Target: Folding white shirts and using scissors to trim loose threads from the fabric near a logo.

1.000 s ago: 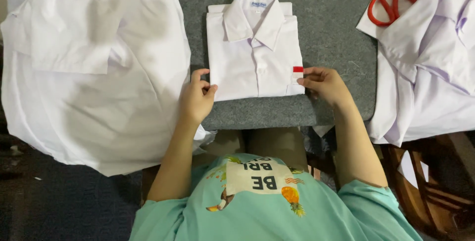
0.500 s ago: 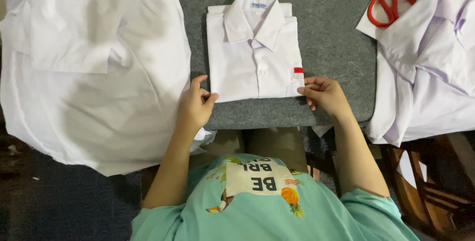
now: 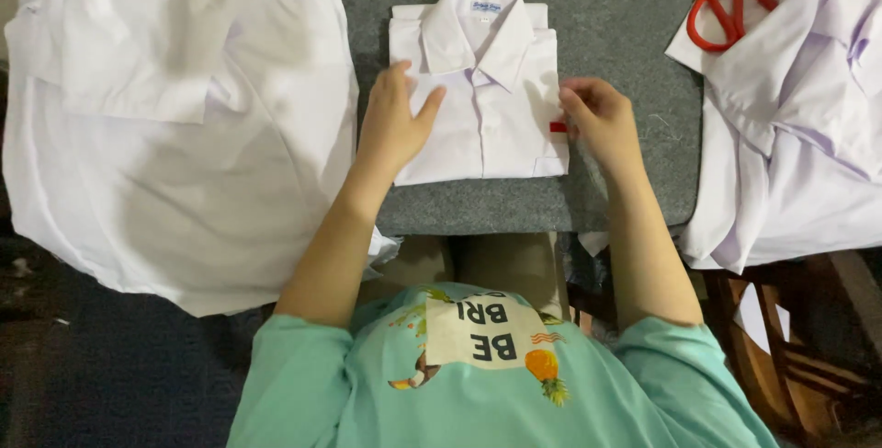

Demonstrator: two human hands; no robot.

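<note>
The folded white shirt (image 3: 487,99) lies at upper centre on the grey table (image 3: 625,34), its left edge hidden under the left hand (image 3: 393,122), which rests flat, fingers spread. The right hand (image 3: 599,117) curls at the shirt's right edge, fingertips pinching the fabric by a small red tag (image 3: 558,126).

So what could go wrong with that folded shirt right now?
The left hand lies flat on the shirt and the right hand pinches its edge by the red tag; an uneven pull might skew the fold. The scissors lie on the white pile nearby and could snag cloth.
</note>
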